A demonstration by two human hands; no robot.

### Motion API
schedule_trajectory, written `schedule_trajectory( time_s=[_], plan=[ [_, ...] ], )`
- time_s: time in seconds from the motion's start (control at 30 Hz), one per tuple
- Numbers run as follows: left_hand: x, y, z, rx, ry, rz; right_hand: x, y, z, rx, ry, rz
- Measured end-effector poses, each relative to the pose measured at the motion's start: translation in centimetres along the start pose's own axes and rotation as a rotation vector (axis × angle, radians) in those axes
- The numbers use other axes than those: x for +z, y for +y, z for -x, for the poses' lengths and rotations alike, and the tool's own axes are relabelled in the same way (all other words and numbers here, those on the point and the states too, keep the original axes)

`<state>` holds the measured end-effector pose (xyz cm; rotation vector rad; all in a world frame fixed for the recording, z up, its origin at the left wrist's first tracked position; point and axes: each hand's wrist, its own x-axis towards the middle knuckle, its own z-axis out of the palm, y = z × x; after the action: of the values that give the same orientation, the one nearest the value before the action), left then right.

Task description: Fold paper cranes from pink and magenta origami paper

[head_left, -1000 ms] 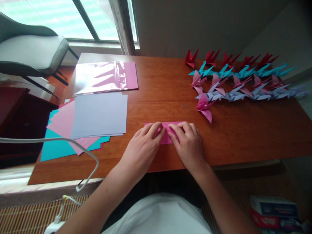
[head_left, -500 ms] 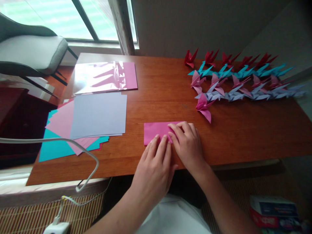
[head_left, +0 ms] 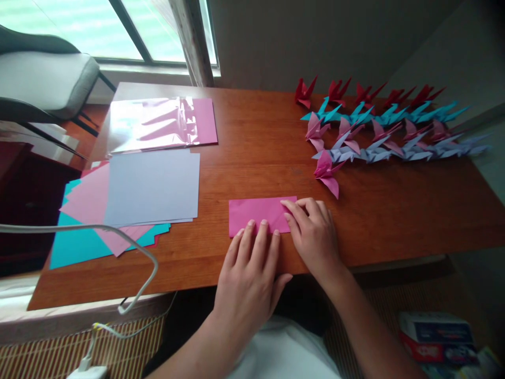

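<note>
A bright pink sheet of paper (head_left: 256,213), folded into a long rectangle, lies flat on the wooden table in front of me. My left hand (head_left: 252,268) rests open with its fingertips along the sheet's near edge, thumb out to the side. At the sheet's right end, my right hand (head_left: 313,229) has its curled fingers and thumb on the paper, covering the near right corner. Beyond it stands a bright pink paper crane (head_left: 327,171).
Rows of red (head_left: 305,95), turquoise (head_left: 323,111), light pink (head_left: 316,131) and pale lilac cranes (head_left: 343,152) stand at the back right. Loose lilac sheets (head_left: 153,187) lie over pink and turquoise ones on the left, near a wrapped paper pack (head_left: 205,121). A white cable (head_left: 118,230) crosses the table's left corner.
My right hand has slid rightward along the folded pink sheet to its right end, uncovering more of it. My left hand stays at the near edge, its thumb further out. The view has shifted slightly.
</note>
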<state>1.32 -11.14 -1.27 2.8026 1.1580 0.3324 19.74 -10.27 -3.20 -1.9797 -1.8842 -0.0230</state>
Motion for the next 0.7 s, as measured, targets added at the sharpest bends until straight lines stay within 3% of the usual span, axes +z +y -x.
schedule_trajectory(
  time_s=[0.2, 0.47, 0.57, 0.7],
  plan=[
    [-0.6, -1.5, 0.8, 0.019, 0.011, -0.003, 0.3, 0.5, 0.1, -0.038, 0.005, -0.008],
    [-1.6, -3.5, 2.6, -0.068, 0.036, -0.071, -0.2, -0.3, 0.0, 0.018, -0.003, -0.016],
    [-1.8, -3.3, 2.4, -0.092, 0.033, -0.08, -0.2, -0.2, -0.1, 0.018, -0.003, -0.02],
    [-1.2, -1.3, 0.9, -0.04, 0.011, -0.047, 0.1, 0.0, 0.0, 0.002, 0.008, -0.022]
  ],
)
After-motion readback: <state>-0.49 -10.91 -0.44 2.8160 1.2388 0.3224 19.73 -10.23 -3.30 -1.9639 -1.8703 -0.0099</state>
